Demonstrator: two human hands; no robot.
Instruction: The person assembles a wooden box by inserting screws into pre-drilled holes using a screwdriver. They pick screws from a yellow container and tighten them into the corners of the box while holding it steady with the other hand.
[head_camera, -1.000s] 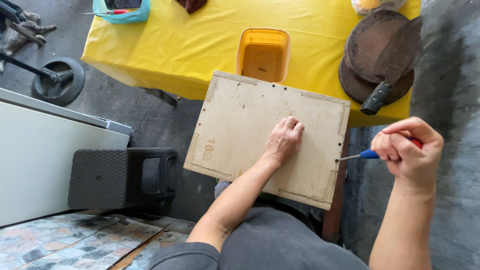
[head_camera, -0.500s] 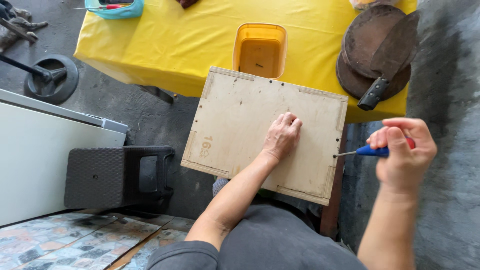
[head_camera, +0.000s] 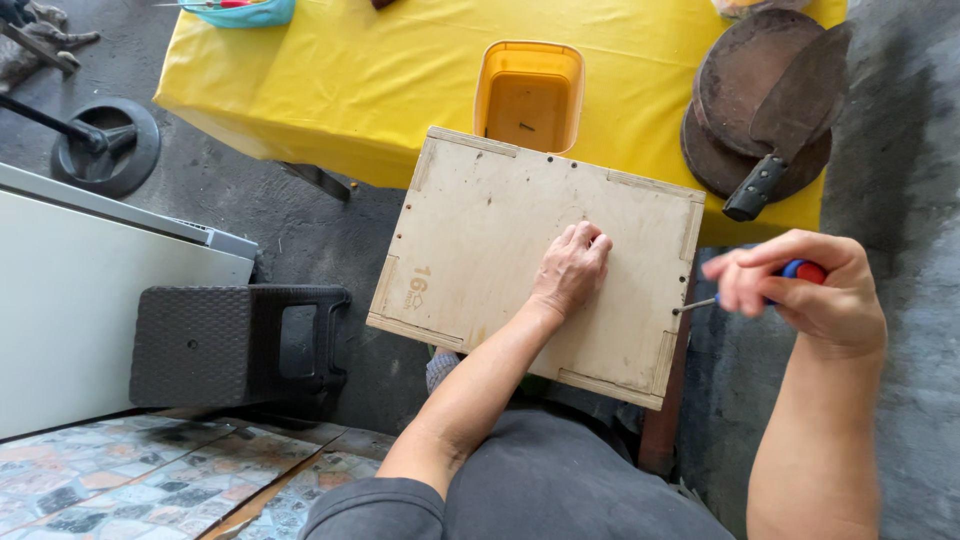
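A plywood box (head_camera: 530, 265) sits mid-frame, propped on the person's lap against the yellow counter (head_camera: 380, 80). The left hand (head_camera: 572, 268) presses flat on its top panel. The right hand (head_camera: 800, 290), at right, grips a screwdriver (head_camera: 745, 295) whose tip meets the box's right edge; the fastening looks unfinished.

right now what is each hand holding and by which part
The right hand grips a screwdriver by its red and blue handle. The left hand holds nothing; it presses flat on the plywood box.
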